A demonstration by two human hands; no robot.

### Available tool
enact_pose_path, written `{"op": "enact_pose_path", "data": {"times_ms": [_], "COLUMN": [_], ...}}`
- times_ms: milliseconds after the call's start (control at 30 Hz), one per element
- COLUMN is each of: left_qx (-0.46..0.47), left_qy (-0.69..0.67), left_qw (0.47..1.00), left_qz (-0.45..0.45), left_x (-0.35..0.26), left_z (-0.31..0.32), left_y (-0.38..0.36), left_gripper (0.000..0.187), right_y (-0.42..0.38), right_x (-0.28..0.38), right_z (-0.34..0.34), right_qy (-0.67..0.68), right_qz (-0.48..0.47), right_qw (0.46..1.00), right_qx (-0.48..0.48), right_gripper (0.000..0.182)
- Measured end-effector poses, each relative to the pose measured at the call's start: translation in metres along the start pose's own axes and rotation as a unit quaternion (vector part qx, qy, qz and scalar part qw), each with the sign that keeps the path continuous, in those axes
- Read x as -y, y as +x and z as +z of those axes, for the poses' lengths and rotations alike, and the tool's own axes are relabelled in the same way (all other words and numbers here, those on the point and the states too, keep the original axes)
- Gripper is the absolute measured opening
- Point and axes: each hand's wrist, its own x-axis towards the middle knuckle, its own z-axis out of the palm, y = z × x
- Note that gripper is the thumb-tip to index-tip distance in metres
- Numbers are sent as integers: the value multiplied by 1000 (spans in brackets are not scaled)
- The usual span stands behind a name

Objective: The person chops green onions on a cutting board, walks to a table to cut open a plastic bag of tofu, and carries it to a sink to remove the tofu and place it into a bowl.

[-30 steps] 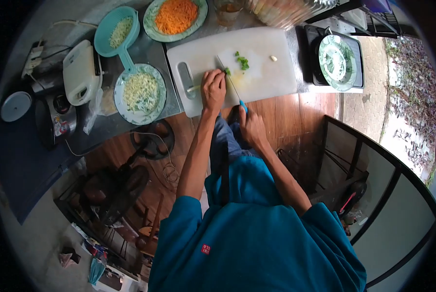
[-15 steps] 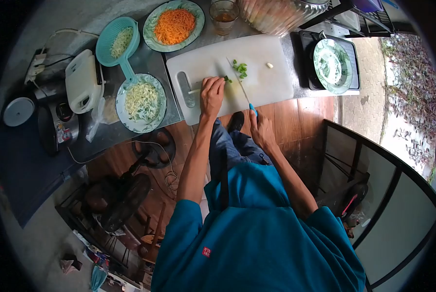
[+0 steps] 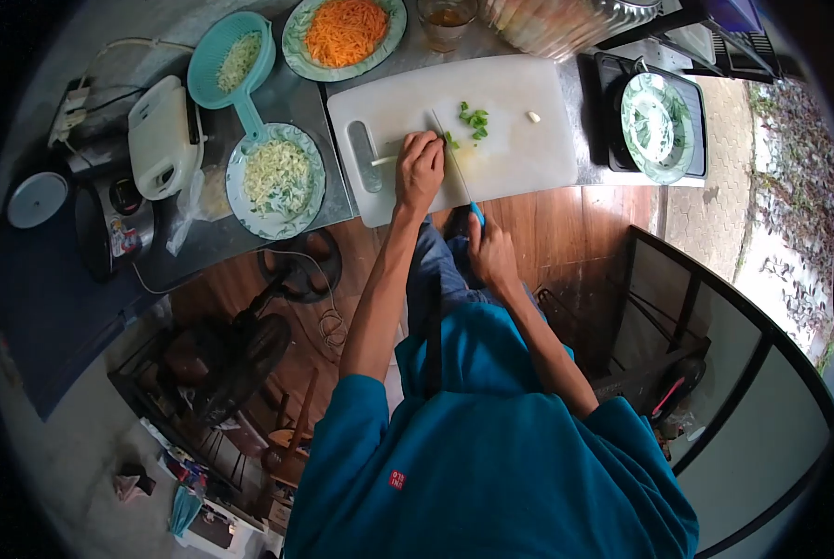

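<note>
On the white cutting board [image 3: 519,154], my left hand [image 3: 420,170] has its fingers closed over a green onion. The pale end of the green onion [image 3: 384,161] sticks out to the left, and the rest is mostly hidden under the fingers. My right hand [image 3: 493,253] is wrapped round the blue handle of a knife [image 3: 452,158]. The blade lies across the board, right beside my left fingertips and the onion's green end. Chopped green onion pieces [image 3: 475,120] lie just right of the blade. Farther right sits a small white piece [image 3: 533,117].
Left of the board are a plate of shredded pale vegetable [image 3: 302,210], a turquoise strainer [image 3: 198,70] and a white appliance [image 3: 161,140]. Behind stand a plate of shredded carrot [image 3: 393,37] and a glass [image 3: 447,35]. A patterned plate [image 3: 685,140] rests on a black tray at right.
The knife blade has come closer to my left fingertips, and the chopped green pieces look more spread out. The whole view has shifted slightly.
</note>
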Motion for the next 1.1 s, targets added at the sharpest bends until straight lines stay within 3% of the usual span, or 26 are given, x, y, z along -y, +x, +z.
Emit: {"op": "enact_pose_path", "data": {"times_ms": [133,200,267,333,733,900,967,1100], "left_qx": [-1,-11,-5,21,-25,-23,-20,-27], "left_qy": [19,9,4,17,40,26,19,14], "left_qw": [1000,1000,1000,999,998,998,999,999], "left_qz": [10,3,-4,-20,-45,-49,-43,-34], "left_x": [-5,-6,-7,-10,-10,-9,-9,-10], "left_z": [0,1,2,-4,-3,-2,-1,-3], "left_y": [-1,5,0,0,-5,-3,-3,-1], "left_gripper": [8,11,12,13,13,12,11,10], "right_y": [6,4,7,16,0,0,1,7], "right_x": [-4,-18,-25,-21,-6,-7,-3,-10], "right_z": [6,-8,-11,-11,-29,-23,-14,2], "right_qy": [-6,7,-18,53,52,44,-23,-21], "right_qz": [-58,5,-5,9,5,-10,-17,-38], "right_qw": [996,1000,1000,998,996,997,999,999], "right_qx": [-72,22,13,17,70,60,21,-24], "right_gripper": [40,41,43,43,41,40,39,39]}}
